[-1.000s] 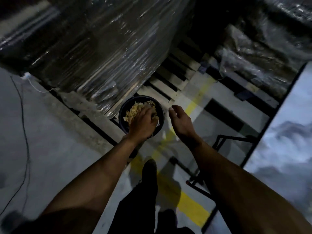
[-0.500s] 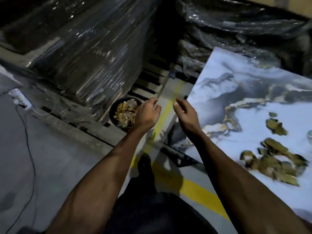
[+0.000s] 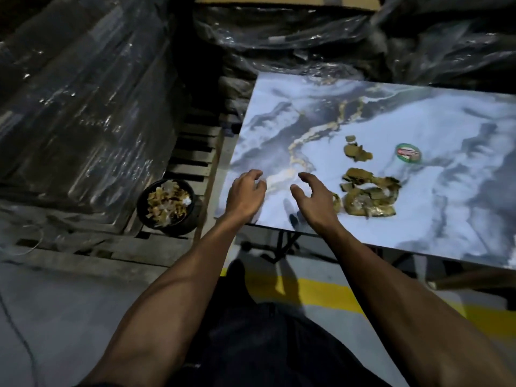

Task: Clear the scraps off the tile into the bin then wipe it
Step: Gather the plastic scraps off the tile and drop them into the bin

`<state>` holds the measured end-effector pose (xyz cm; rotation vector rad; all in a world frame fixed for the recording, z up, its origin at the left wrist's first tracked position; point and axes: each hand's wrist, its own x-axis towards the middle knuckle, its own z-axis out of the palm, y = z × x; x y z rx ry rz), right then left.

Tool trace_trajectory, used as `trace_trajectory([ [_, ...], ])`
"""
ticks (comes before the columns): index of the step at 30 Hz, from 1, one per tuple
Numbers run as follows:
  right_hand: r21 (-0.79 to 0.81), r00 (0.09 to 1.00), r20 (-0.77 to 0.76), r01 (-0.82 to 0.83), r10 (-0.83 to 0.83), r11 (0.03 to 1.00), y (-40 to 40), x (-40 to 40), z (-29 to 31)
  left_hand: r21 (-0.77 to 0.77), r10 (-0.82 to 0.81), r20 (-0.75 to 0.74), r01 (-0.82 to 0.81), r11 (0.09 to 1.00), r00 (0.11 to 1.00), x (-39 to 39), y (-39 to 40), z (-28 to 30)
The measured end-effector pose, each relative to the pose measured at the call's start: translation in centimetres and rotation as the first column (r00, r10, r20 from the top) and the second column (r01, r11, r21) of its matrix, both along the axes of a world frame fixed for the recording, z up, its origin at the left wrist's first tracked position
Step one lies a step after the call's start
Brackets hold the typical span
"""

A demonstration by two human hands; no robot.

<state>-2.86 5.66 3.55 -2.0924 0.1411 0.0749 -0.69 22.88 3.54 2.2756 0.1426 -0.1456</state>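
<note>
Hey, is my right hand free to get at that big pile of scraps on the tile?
Probably yes: the right hand is empty, over the tile beside the big pile of scraps, with nothing between.

The tile (image 3: 418, 219) runs off the right edge; the print on the round lid (image 3: 408, 153) is too blurred to read

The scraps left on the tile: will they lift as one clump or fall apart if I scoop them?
The scraps lie as separate thin, ragged pieces, so they would likely fall apart rather than lift together. They look flat and light, so sliding them across the glossy tile should be easy. Some may be brittle; I can't tell.
</note>
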Motion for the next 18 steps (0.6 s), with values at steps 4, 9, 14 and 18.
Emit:
trace_trajectory([
  [4, -0.166, 0.976, 0.137, 0.193, -0.171, 0.967, -3.5, -0.7, -1.1, -0.033, -0.082, -0.028, 0.082, 0.996, 0.996, 1.5, -2.2, -0.6],
  [9, -0.624, 0.982, 0.16, 0.183, -0.105, 0.76, -6.5, -1.3, -4.0, -0.034, -0.204, -0.028, 0.203, 0.979, 0.979, 5.0, -4.5, -2.0],
  [14, -0.723, 0.995, 0.001, 0.069, -0.1, 0.687, -7.3, -0.3, -7.2, -0.049, -0.261, 0.014, 0.261, 0.964, 0.965, 8.4, -6.2, -3.0],
  [18, -0.735, 0.991, -0.012, 0.08, -0.13, 0.673, -7.9, 2.6, -7.9, -0.078, -0.289, 0.03, 0.29, 0.954, 0.957, 10.9, -6.7, -3.6],
])
